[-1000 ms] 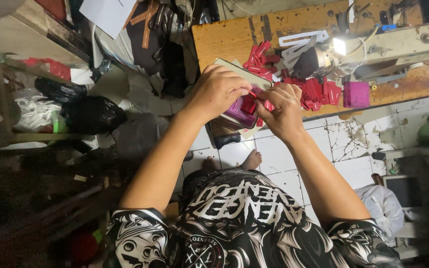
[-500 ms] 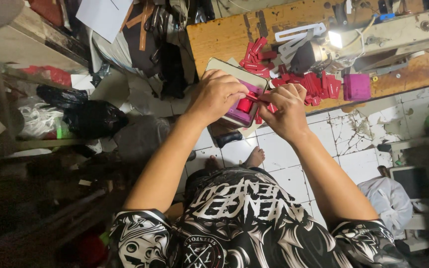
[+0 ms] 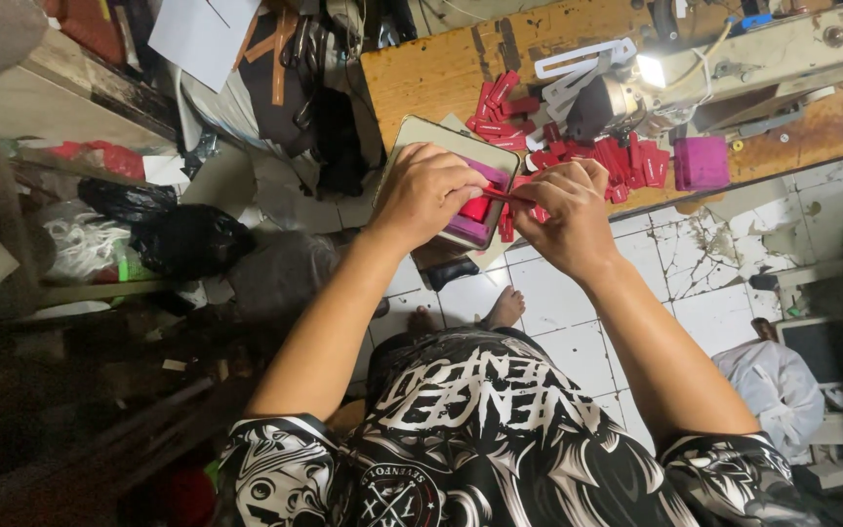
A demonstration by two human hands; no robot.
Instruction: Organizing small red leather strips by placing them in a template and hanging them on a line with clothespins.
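Fingertips of the left hand [image 3: 428, 190] and right hand [image 3: 563, 210] are both pinching one small red leather strip [image 3: 500, 196] over the magenta pad on its grey board [image 3: 421, 129], so one twitch probably sends it onto the cracked white floor tiles [image 3: 578, 322].

Since a second ago, both hands have shifted slightly toward the tabletop's near edge; the left hand [image 3: 428, 192] and right hand [image 3: 560, 208] now pinch a red strip [image 3: 511, 198] between them over the tray [image 3: 438, 137].
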